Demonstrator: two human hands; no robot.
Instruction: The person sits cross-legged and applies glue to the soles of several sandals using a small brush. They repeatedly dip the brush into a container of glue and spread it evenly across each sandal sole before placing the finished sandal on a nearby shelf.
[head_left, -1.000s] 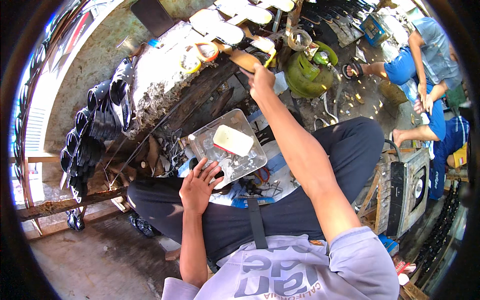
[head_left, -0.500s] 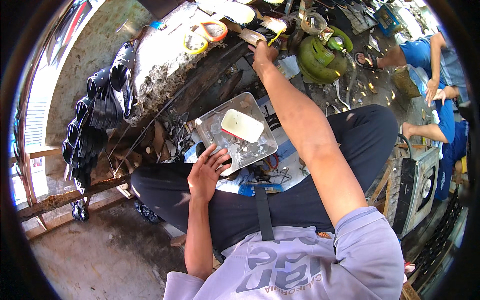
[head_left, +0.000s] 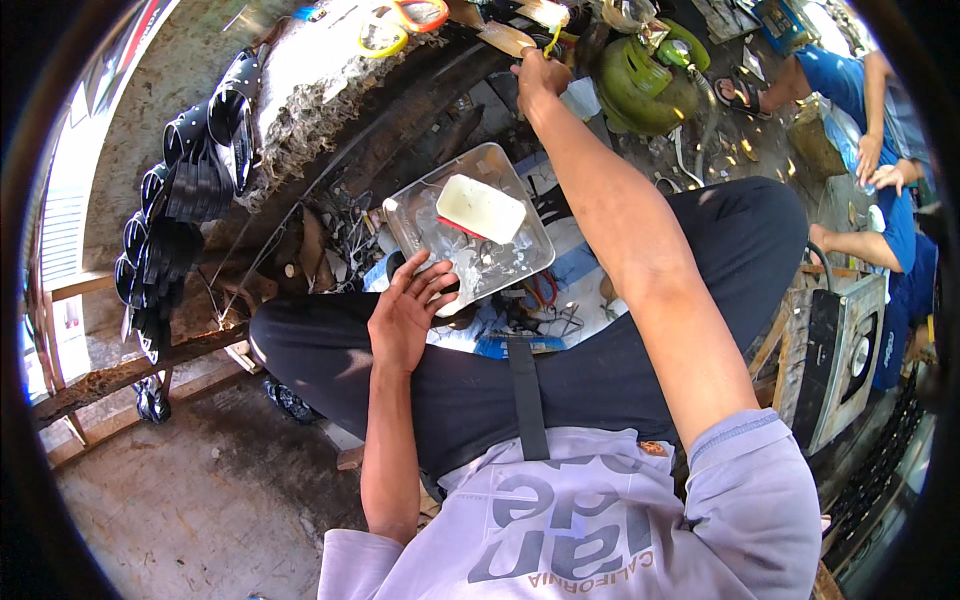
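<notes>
My left hand [head_left: 402,315] hovers at the near-left edge of a clear plastic tray [head_left: 415,205], palm turned up and fingers apart, with nothing in it. On the tray lies a small cream rectangular tub [head_left: 482,208] with a red edge; whitish smears show around it. My right arm stretches far forward, and my right hand [head_left: 543,82] is at the bench edge beside a tan flat piece [head_left: 506,39] and a thin yellow strip [head_left: 553,42]. Its fingers look curled; what they grip is hidden.
A green gas cylinder [head_left: 640,90] stands right of my right hand. Yellow-and-orange-rimmed pieces [head_left: 383,38] lie on the ragged bench [head_left: 320,110]. Black straps [head_left: 190,190] hang at the left. A stove-like metal box [head_left: 845,360] sits at right, near another person's legs [head_left: 865,245].
The view has tilted, so the bench and cylinder sit higher in the picture. My right hand stays at the bench edge, its fingers more curled. My left hand remains beside the tray.
</notes>
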